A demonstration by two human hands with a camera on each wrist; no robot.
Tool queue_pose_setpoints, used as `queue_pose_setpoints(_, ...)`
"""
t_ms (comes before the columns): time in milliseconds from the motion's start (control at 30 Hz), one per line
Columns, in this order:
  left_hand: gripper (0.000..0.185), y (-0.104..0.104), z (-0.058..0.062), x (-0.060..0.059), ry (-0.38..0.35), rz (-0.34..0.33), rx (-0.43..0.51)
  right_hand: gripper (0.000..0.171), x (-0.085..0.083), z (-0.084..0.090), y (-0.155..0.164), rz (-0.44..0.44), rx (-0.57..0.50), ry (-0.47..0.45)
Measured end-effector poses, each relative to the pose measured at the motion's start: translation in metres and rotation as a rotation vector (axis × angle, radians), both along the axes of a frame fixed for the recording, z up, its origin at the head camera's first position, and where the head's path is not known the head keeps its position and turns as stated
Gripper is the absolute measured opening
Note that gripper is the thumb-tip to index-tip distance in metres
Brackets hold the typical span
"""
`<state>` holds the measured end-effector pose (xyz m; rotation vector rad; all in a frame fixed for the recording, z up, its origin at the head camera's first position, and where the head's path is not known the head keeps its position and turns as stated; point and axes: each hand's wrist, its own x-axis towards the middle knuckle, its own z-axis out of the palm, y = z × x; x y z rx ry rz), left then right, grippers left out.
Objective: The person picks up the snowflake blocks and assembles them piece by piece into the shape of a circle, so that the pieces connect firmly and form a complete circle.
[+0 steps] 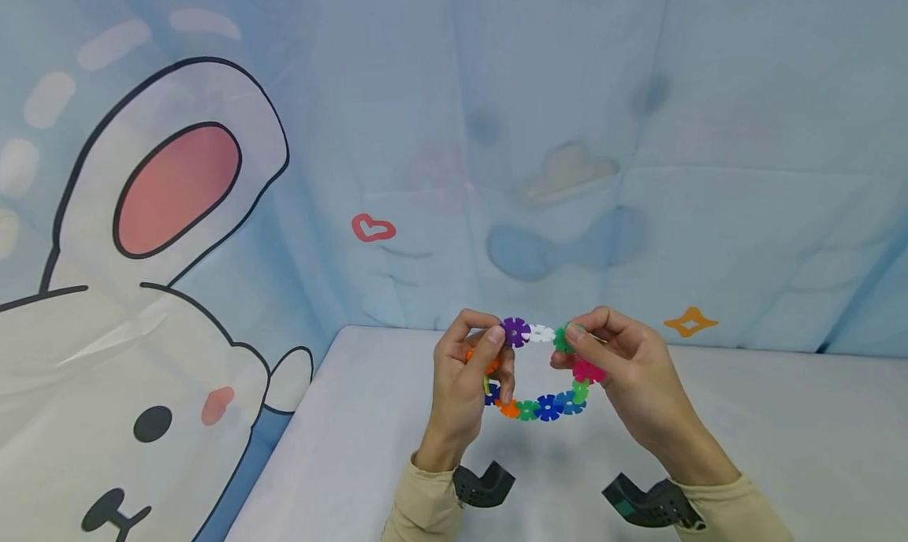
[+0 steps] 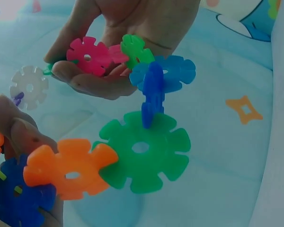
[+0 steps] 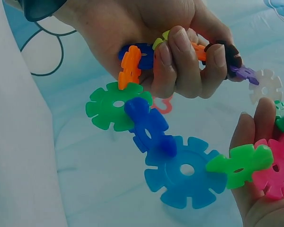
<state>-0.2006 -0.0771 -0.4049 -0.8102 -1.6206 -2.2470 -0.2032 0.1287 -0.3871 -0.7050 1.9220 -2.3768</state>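
Observation:
A closed loop of plastic snowflake discs (image 1: 548, 407), slotted edge to edge in many colours, is held up over the table between both hands. My left hand (image 1: 457, 380) pinches the purple disc (image 1: 515, 332) between thumb and fingers, its other fingers curled by the orange and dark blue discs. The right hand (image 1: 631, 369) pinches a green disc (image 1: 563, 339), close beside the pink disc (image 1: 589, 371). Between the two pinches the white disc (image 1: 542, 334) spans the top. In the right wrist view a light blue disc (image 3: 187, 172) and a lime disc (image 3: 240, 165) hang along the lower side.
The white table (image 1: 340, 447) lies below the hands. Behind it hangs a light blue curtain (image 1: 397, 132) with a large cartoon rabbit (image 1: 85, 353) at left. Each wrist wears a black camera mount, such as the right mount (image 1: 653, 503).

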Motion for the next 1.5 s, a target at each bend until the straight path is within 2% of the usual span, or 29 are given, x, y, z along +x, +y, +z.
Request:
queue_pose_setpoints(200, 0.021, -0.004, -0.002, -0.003, 0.084, -0.081, 0.008, 0.008, 0.002, 0.0, -0.001, 0.034, -0.024, 0.043)
queue_pose_setpoints(333, 0.016, -0.006, -0.001, -0.003, 0.103, -0.127, 0.023, 0.01, 0.003, -0.001, -0.002, 0.046, -0.029, 0.077)
queue_pose_setpoints(567, 0.012, -0.008, -0.002, -0.004, 0.106, -0.153, 0.036, 0.012, 0.003, -0.001, -0.004, 0.045, -0.038, 0.085)
queue_pose_setpoints(767, 0.011, -0.007, -0.002, -0.004, 0.101, -0.133, 0.022, 0.01, 0.003, -0.001, -0.005, 0.027, -0.03, 0.073)
queue_pose_setpoints(900, 0.021, -0.006, 0.0, -0.004, 0.115, -0.098, -0.024, 0.008, 0.003, 0.0, -0.005, 0.0, -0.031, 0.075)
queue_pose_setpoints(1033, 0.022, -0.005, 0.0, -0.004, 0.118, -0.079, -0.041, 0.006, 0.004, -0.001, -0.008, -0.035, -0.046, 0.086)
queue_pose_setpoints(1267, 0.021, -0.001, -0.002, -0.005, 0.076, -0.089, -0.02, 0.003, 0.003, -0.003, -0.012, -0.101, -0.059, 0.097)
queue_pose_setpoints(1500, 0.021, 0.002, -0.006, -0.005, 0.017, -0.068, -0.016, 0.006, 0.0, -0.008, -0.016, -0.139, -0.078, 0.093)
